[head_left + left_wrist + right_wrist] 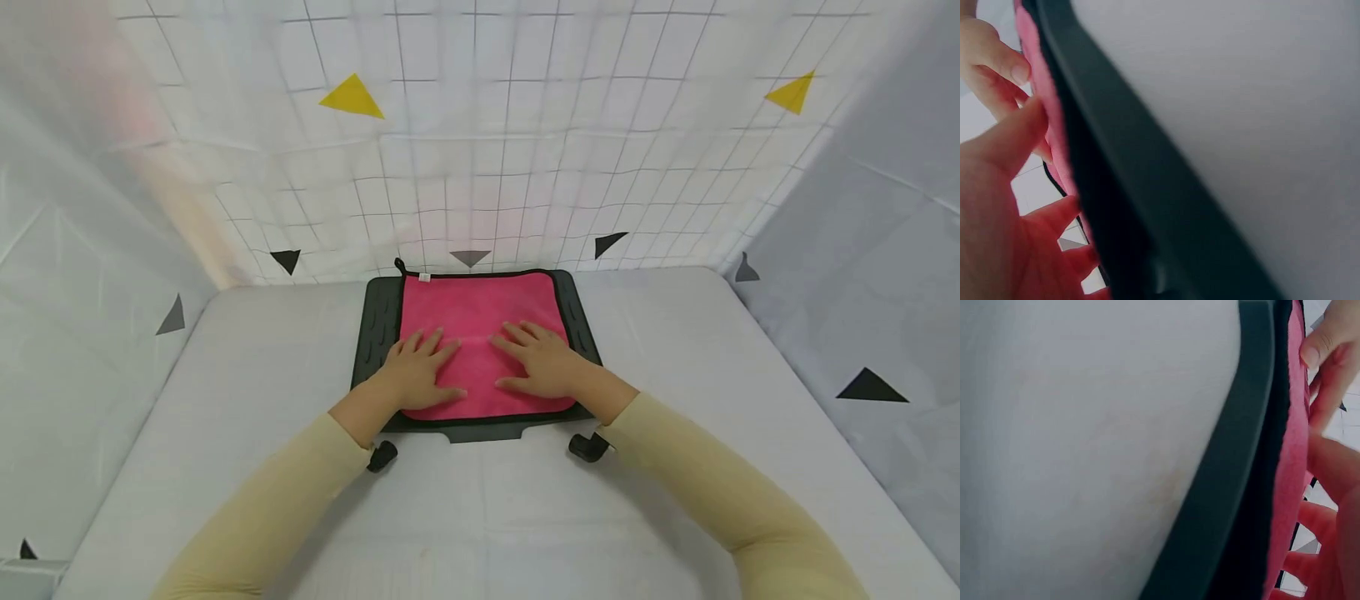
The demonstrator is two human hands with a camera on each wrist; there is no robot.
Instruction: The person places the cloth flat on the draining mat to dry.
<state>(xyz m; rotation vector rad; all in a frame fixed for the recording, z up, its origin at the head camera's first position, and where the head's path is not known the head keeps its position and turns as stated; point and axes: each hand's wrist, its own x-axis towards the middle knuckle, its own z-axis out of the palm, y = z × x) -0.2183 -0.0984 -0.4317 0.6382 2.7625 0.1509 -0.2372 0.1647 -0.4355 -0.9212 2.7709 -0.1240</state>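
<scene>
A pink cloth point(480, 308) with black edging lies spread flat over a dark ridged tray or mat point(378, 325). At its top left corner are a black loop and a small white tag point(424, 277). My left hand point(416, 373) rests on the left half of the cloth, fingers spread and straight. On the right half lies my right hand point(545, 364), its fingers also spread. The two thumbs point toward each other with pink fabric between them. Both wrist views show the fingertips on the cloth near the mat's dark edge point(1122, 150).
A white-covered table point(480, 500) surrounds the mat. Behind it hangs a white gridded sheet point(480, 167) with yellow and black triangles, and pale sheets stand at both sides. A black wrist device point(588, 447) sits beneath the right wrist, another point(382, 456) beneath the left.
</scene>
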